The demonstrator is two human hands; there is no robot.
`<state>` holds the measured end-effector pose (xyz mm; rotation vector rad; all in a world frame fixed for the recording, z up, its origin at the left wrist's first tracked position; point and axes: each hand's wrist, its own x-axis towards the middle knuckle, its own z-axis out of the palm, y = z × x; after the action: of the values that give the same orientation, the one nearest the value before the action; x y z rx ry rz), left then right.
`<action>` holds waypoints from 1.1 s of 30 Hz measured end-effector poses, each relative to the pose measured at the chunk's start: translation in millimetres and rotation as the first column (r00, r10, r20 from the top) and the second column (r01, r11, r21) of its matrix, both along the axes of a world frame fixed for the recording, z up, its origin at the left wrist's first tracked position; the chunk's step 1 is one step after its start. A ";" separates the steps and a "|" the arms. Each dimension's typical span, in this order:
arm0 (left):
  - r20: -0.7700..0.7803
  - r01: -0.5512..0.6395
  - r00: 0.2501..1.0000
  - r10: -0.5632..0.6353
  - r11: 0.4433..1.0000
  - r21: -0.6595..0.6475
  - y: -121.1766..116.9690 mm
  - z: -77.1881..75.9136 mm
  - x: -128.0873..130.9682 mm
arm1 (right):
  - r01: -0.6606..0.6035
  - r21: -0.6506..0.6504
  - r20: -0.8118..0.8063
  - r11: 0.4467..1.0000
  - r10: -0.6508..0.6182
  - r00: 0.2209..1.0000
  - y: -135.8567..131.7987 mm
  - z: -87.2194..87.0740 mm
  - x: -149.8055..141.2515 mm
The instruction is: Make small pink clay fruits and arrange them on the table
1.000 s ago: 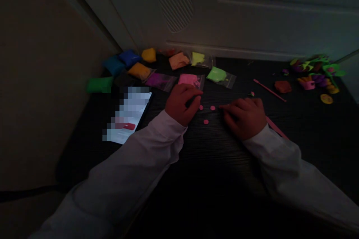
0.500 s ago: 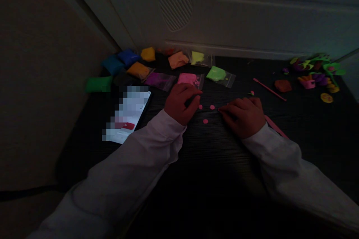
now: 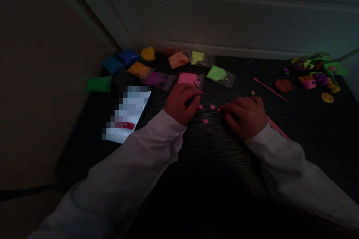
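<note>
Small flat pink clay discs lie on the dark ribbed mat between my hands. My left hand rests on the mat with its fingers curled, just left of one disc. My right hand lies knuckles up, fingers bent, its fingertips touching a pink bit beside another disc. What either hand holds, if anything, is hidden. A pink bag of clay sits just beyond my left hand. A pink stick shows beside my right wrist.
Bags of coloured clay line the back left, a green one nearer the middle. A phone with a lit screen lies left. A thin pink tool, a red lump and finished clay figures sit right. A white panel stands behind.
My right hand has shifted very slightly; its fingertips stay at the pink bit. The left hand and the discs have not moved.
</note>
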<state>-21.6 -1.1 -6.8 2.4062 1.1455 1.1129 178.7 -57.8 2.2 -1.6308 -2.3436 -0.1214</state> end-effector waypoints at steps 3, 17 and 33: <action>-0.007 -0.007 1.000 0.007 1.000 -0.007 -0.1 -0.5 -0.2 | -0.009 -0.009 0.021 1.000 0.009 1.000 -1.4 0.8 0.8; -0.008 0.000 1.000 0.000 1.000 -0.001 0.3 -0.4 0.0 | -0.034 -0.058 0.215 0.998 0.046 0.976 -10.5 6.8 -9.5; 0.026 0.018 0.999 -0.018 1.000 0.013 0.5 -1.6 0.5 | -0.009 -0.042 0.253 0.999 0.019 0.967 -16.8 2.0 -9.9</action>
<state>-21.1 -0.6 -8.4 2.3998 1.1096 1.1464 168.8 -74.6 4.2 -1.7057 -2.5596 -0.2978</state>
